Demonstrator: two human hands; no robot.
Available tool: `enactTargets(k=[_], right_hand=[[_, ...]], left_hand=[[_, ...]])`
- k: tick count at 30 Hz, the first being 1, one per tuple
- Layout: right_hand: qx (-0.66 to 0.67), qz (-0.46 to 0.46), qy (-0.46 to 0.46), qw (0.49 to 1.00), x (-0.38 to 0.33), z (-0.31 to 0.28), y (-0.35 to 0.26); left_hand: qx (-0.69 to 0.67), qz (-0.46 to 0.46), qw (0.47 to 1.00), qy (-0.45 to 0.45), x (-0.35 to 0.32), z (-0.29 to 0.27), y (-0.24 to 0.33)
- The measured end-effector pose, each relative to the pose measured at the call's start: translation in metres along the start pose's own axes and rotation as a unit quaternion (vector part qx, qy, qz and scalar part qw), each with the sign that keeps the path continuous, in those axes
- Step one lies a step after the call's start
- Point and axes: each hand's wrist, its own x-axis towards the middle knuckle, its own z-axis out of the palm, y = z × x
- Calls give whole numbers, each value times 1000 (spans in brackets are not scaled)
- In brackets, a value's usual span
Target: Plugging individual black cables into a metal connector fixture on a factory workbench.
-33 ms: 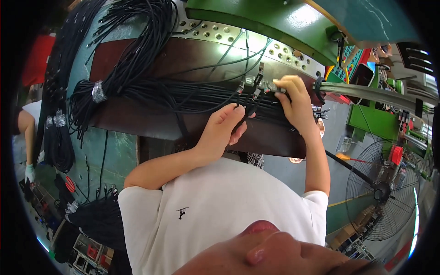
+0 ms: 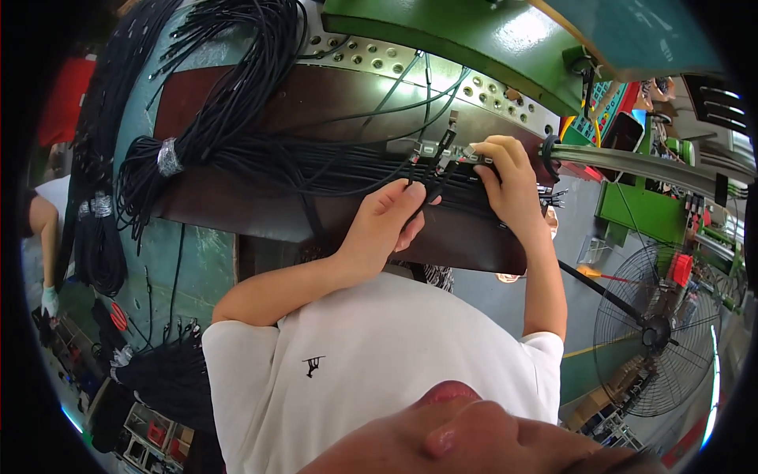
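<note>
Cables [image 2: 260, 156] cross a brown board [image 2: 466, 238]; fan [image 2: 656, 334] stands right.

Bright light glares white off the green painted metal housing [image 2: 458, 39] at upper centre and brightens the perforated silver metal plate [image 2: 399, 59] below. Thin bundled black cables [image 2: 272, 55] at upper left merge into darkness. Fisheye distortion bends edges toward black corners; small background details look soft.

Matt plastic-looking cables [image 2: 355, 162], shiny metal connectors [image 2: 444, 160], glossy painted machine [image 2: 466, 39], smooth board [image 2: 237, 209], cloth shirt [image 2: 395, 347]
</note>
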Motion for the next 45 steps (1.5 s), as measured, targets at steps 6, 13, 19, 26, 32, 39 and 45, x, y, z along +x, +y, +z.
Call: enactTargets(k=[6, 13, 19, 26, 32, 39, 45], right_hand=[[-73, -77, 63, 992, 17, 6, -36], [109, 8, 75, 991, 22, 39, -41], [147, 65, 29, 987, 24, 38, -44], [167, 84, 20, 982, 25, 32, -43], [77, 51, 38, 995, 24, 40, -41], [-48, -194, 154, 968, 12, 15, -59], [-19, -103, 169, 980, 6, 19, -34]], left_hand=[[58, -18, 998, -32, -1, 2, -4], [40, 75, 996, -36, -14, -11, 9], [3, 54, 997, -63, -13, -9, 7], [6, 42, 998, -49, -14, -6, 8], [-10, 39, 999, -37, -14, -5, 7], [-10, 26, 997, -77, -15, -4, 7], [109, 231, 966, -46, -24, -7, 23]])
